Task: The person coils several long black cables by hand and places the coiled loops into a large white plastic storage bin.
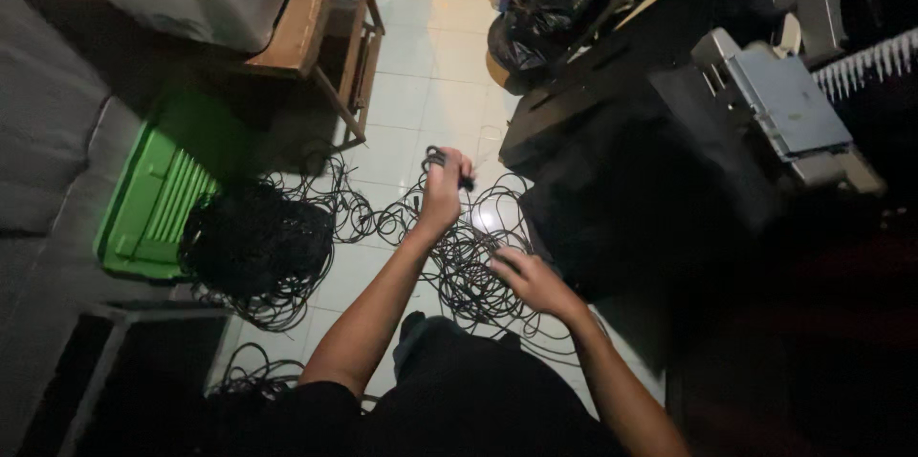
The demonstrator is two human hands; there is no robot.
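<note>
Cable: a thin black cable (pixel 469 256) lies in loose loops on the pale tiled floor (pixel 421 84), just in front of the person's knees.
Left hand: the left hand (pixel 445 191) is raised above the loops, fingers closed around a small bunch of the cable.
Right hand: the right hand (pixel 531 283) sits lower, fingers spread narrowly over the loops; in this dim light it probably touches a strand, but I cannot tell whether it grips one.
Doing it well: judging by the tangle, feeding one strand slowly through the lower hand would keep the loops from knotting.
Nearby: a dense black cable heap (pixel 256 245) rests against a green plastic crate (pixel 153 213) to the left.
Further out: a wooden table leg (pixel 356 65) stands behind; dark equipment cases (pixel 631 180) crowd the right.
</note>
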